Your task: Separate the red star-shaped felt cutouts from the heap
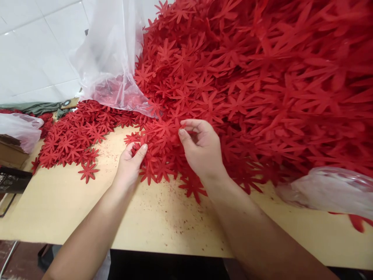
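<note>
Plastic bag (112, 66) overlaps red flower pile (247, 89).

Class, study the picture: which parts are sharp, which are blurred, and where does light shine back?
Head view: the left heap looks fairly crisp; head view: the big heap smears toward the upper right, and the lower-right bag is soft too; head view: the upper bag shows a whitish sheen.

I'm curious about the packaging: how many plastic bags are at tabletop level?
3 that I can see: a tall bag left of the large red heap, a whitish bag at the left edge, and a low bag near the right edge. Others may be hidden.
</note>
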Available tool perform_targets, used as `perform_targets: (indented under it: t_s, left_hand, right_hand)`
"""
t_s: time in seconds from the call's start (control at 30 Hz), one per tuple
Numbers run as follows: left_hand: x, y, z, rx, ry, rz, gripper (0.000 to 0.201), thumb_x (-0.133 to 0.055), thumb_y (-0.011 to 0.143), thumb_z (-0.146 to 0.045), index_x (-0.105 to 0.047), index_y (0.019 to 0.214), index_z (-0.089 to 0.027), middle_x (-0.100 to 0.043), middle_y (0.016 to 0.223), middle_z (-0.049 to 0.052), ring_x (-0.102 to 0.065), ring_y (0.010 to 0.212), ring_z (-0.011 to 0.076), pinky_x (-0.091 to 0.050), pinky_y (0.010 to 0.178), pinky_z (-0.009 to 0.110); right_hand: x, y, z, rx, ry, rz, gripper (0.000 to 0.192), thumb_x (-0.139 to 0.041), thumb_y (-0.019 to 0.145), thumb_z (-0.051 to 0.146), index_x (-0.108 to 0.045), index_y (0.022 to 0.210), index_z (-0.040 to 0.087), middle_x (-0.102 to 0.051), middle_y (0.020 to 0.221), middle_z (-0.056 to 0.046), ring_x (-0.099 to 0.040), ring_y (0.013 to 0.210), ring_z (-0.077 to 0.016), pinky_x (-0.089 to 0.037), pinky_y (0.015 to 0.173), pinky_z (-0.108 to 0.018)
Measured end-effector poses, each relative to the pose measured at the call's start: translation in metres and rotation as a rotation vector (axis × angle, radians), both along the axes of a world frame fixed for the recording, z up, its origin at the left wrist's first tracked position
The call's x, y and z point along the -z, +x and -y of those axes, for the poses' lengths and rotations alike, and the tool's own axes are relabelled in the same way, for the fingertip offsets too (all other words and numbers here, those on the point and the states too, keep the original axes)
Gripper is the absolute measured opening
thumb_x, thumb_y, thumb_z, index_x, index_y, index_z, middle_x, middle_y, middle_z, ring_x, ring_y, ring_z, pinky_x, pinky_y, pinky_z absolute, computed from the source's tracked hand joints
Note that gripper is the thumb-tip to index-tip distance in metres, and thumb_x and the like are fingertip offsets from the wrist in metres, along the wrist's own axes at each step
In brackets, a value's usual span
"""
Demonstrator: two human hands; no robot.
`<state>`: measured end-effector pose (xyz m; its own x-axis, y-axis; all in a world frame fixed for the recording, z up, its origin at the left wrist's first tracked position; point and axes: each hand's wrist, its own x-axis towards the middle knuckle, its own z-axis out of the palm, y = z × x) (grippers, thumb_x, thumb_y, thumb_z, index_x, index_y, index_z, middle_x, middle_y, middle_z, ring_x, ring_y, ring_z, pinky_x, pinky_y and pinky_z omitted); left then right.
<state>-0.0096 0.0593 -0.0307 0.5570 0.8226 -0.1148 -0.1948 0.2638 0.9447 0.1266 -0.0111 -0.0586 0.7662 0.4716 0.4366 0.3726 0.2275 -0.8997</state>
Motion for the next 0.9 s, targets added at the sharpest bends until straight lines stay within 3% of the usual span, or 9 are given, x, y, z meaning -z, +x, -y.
perform_targets:
  t_s: [0.13, 0.27, 0.4, 0.5, 0.57, 0.77, 0.9]
  left_hand:
    - [0.003, -0.002, 0.001, 0.004, -0.026, -0.040, 0.032, -0.080, 0.058, -0.034, -0.059, 0.075, -0.017, -0.058, 0.060, -0.006, -0.050, 0.050, 0.0048, -0.039, 0.050, 0.018]
    - [0.003, -0.003, 0.000, 0.026, -0.050, -0.025, 0.028, -0.077, 0.062, -0.030, -0.061, 0.081, -0.016, -0.063, 0.067, -0.004, -0.053, 0.052, 0.0058, -0.042, 0.050, 0.019]
    - [0.002, -0.004, 0.001, 0.054, -0.035, -0.017, 0.025, -0.076, 0.064, -0.032, -0.060, 0.075, -0.015, -0.060, 0.064, -0.004, -0.051, 0.052, 0.0049, -0.044, 0.053, 0.019]
    - [0.004, -0.004, 0.003, 0.084, -0.022, -0.013, 0.029, -0.077, 0.064, -0.037, -0.061, 0.074, -0.015, -0.060, 0.063, -0.004, -0.050, 0.052, 0.0050, -0.043, 0.053, 0.019]
    - [0.005, -0.003, 0.004, 0.102, -0.019, -0.011, 0.031, -0.078, 0.063, -0.040, -0.063, 0.075, -0.016, -0.059, 0.061, -0.004, -0.049, 0.051, 0.0049, -0.043, 0.052, 0.019]
    - [0.006, -0.001, 0.006, 0.088, -0.023, 0.040, 0.035, -0.083, 0.056, -0.030, -0.066, 0.082, -0.016, -0.067, 0.072, -0.002, -0.059, 0.065, 0.0075, -0.049, 0.068, 0.021]
    - [0.006, -0.001, 0.004, 0.036, -0.020, -0.001, 0.030, -0.081, 0.058, -0.033, -0.063, 0.076, -0.017, -0.064, 0.066, -0.004, -0.056, 0.058, 0.0063, -0.047, 0.062, 0.020]
  right_hand:
    - [-0.005, 0.002, 0.005, 0.104, -0.071, 0.294, 0.026, -0.057, 0.080, 0.022, -0.059, 0.106, 0.026, -0.061, 0.113, -0.008, -0.056, 0.108, -0.0239, -0.045, 0.097, -0.048]
    - [-0.014, -0.015, 0.009, 0.042, -0.129, 0.481, 0.014, -0.060, 0.080, 0.028, -0.065, 0.093, 0.025, -0.066, 0.098, -0.008, -0.057, 0.102, -0.0253, -0.042, 0.098, -0.050]
    - [-0.011, -0.033, 0.004, -0.146, -0.128, 0.264, 0.039, -0.071, 0.070, 0.035, -0.061, 0.106, 0.023, -0.065, 0.104, -0.008, -0.060, 0.100, -0.0244, -0.047, 0.093, -0.046]
    - [-0.006, -0.039, 0.000, -0.355, -0.100, 0.001, 0.025, -0.065, 0.074, 0.029, -0.062, 0.097, 0.021, -0.068, 0.093, -0.005, -0.063, 0.086, -0.0186, -0.052, 0.083, -0.038]
    - [-0.005, -0.039, -0.002, -0.405, -0.064, -0.118, 0.014, -0.062, 0.076, 0.030, -0.062, 0.086, 0.021, -0.068, 0.085, -0.003, -0.064, 0.079, -0.0163, -0.053, 0.079, -0.035]
    - [-0.007, -0.038, -0.003, -0.307, 0.015, -0.213, 0.011, -0.063, 0.075, 0.029, -0.064, 0.081, 0.020, -0.066, 0.084, -0.003, -0.063, 0.081, -0.0154, -0.052, 0.080, -0.033]
    - [-0.008, -0.029, -0.003, -0.179, 0.081, -0.297, 0.007, -0.063, 0.074, 0.026, -0.061, 0.079, 0.022, -0.062, 0.071, 0.002, -0.058, 0.066, -0.0119, -0.051, 0.067, -0.028]
